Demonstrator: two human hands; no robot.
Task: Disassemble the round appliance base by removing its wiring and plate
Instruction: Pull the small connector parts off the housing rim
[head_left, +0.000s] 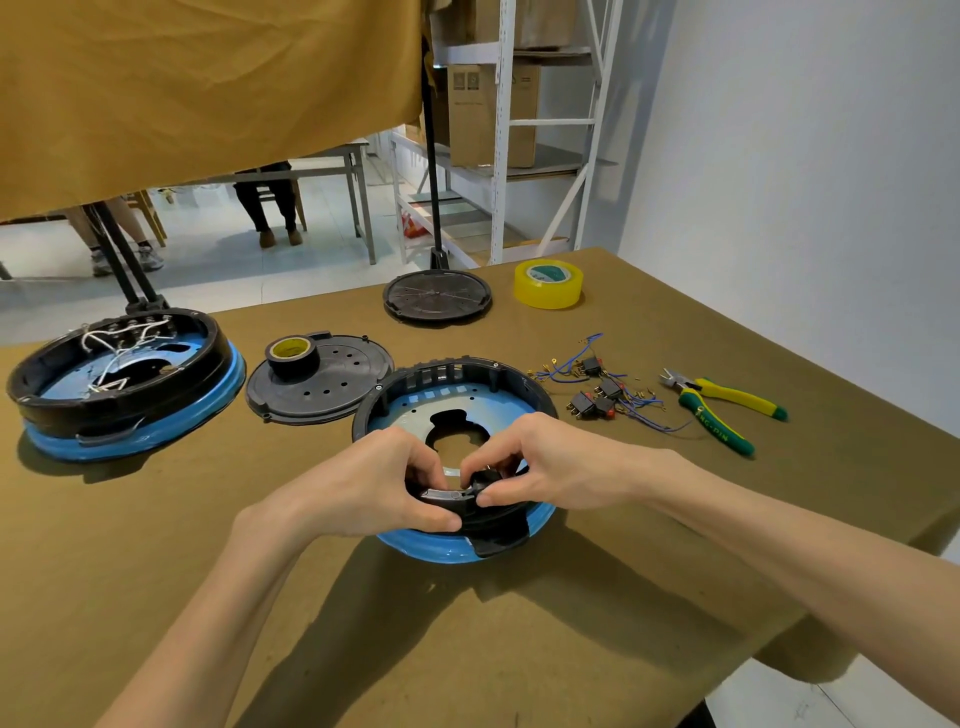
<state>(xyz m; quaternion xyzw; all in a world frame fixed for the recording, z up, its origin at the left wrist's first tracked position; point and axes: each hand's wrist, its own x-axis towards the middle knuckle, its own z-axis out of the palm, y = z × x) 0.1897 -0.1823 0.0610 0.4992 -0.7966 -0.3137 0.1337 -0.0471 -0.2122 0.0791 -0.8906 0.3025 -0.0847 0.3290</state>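
Round base (415, 410) lay just beyond both hands; left hand (374, 483) and right hand (540, 462) pinched its near-rim fitting (452, 493) together.

The round appliance base (457, 395) has a matt black plastic wall, ribbed and slotted, over a glossy blue lower band. Its inner plate (410, 423) looks like bare metal with a dull silvery sheen. The table cover (467, 623) is matt olive-brown cloth. The pliers (722, 410) have steel jaws and smooth yellow-green plastic grips. The yellow tape roll (548, 285) is glossy and translucent. The detached black cover (319, 379) is matt plastic with drilled holes.
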